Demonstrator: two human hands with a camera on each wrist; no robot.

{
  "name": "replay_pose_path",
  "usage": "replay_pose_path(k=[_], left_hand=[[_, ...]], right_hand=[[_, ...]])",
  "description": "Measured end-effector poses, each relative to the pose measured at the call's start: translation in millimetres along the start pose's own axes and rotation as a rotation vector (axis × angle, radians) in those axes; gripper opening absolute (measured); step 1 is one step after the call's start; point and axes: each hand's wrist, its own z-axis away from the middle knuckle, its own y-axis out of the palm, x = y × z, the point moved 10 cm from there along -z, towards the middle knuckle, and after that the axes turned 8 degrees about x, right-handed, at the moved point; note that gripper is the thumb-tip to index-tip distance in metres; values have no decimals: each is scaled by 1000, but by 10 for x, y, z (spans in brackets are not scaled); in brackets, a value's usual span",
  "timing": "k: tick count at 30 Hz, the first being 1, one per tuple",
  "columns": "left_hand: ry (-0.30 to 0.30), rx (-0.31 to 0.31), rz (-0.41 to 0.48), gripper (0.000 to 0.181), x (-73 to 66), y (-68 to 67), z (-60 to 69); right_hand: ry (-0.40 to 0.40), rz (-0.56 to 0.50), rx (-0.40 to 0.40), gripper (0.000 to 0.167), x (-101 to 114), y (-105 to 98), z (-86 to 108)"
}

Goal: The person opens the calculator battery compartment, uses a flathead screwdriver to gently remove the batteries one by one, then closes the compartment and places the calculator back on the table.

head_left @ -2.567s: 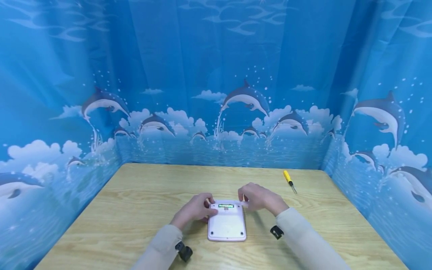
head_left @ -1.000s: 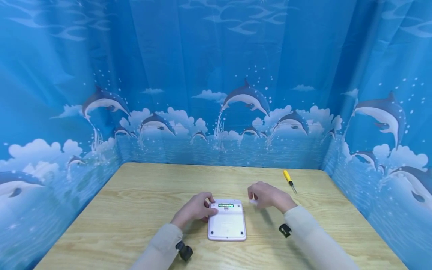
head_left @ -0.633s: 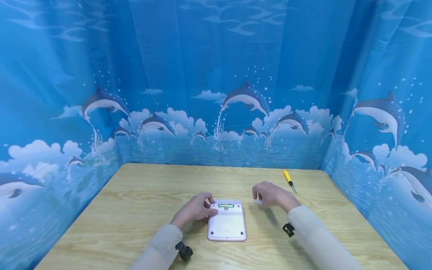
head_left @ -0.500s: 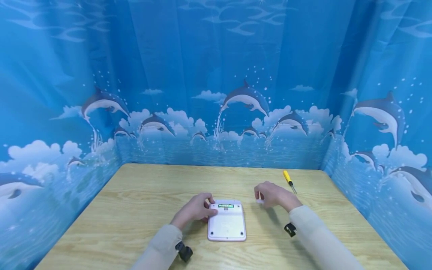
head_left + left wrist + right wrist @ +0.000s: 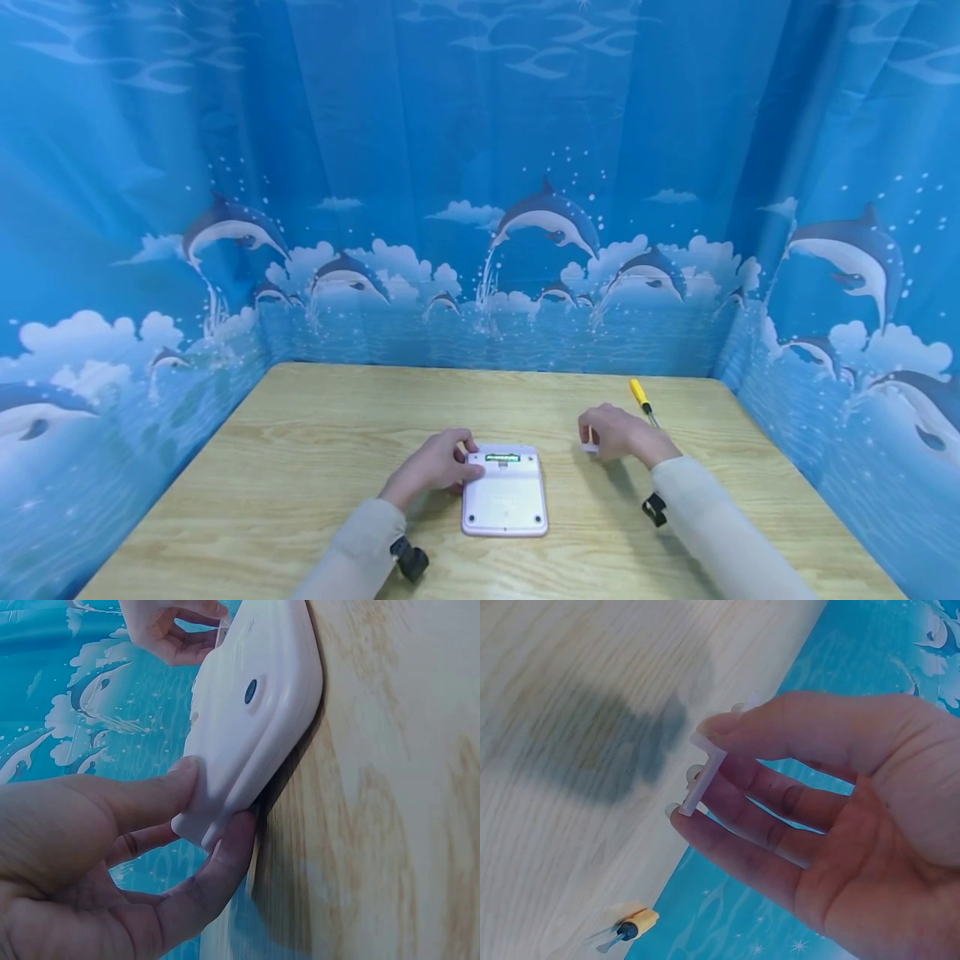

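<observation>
A pale pink-white device (image 5: 504, 500), by its shape a desk calculator, lies face down on the table; its display side is hidden. In its back, near the far edge, an uncovered slot shows a green battery (image 5: 502, 457). My left hand (image 5: 435, 463) grips the calculator's far left corner, thumb on the back and fingers at the edge, as the left wrist view shows up close. To the right of the calculator, my right hand (image 5: 617, 433) pinches a small white battery cover (image 5: 705, 780) between thumb and fingertips, apart from the calculator and above the table.
A screwdriver (image 5: 640, 395) with a yellow handle lies behind my right hand, its tip partly hidden by the hand. The wooden table (image 5: 345, 417) ends at a blue dolphin-print curtain (image 5: 480, 208) at the back and sides.
My right hand has moved from the calculator's far right corner off to the right, carrying the battery cover. My left hand and the calculator have stayed where they were.
</observation>
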Motion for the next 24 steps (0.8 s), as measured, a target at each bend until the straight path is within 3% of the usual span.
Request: replay_pose_path(k=[24], left_hand=[[-6, 6, 13, 18, -17, 2, 16]], right_hand=[[56, -37, 24, 35, -321, -22, -86]])
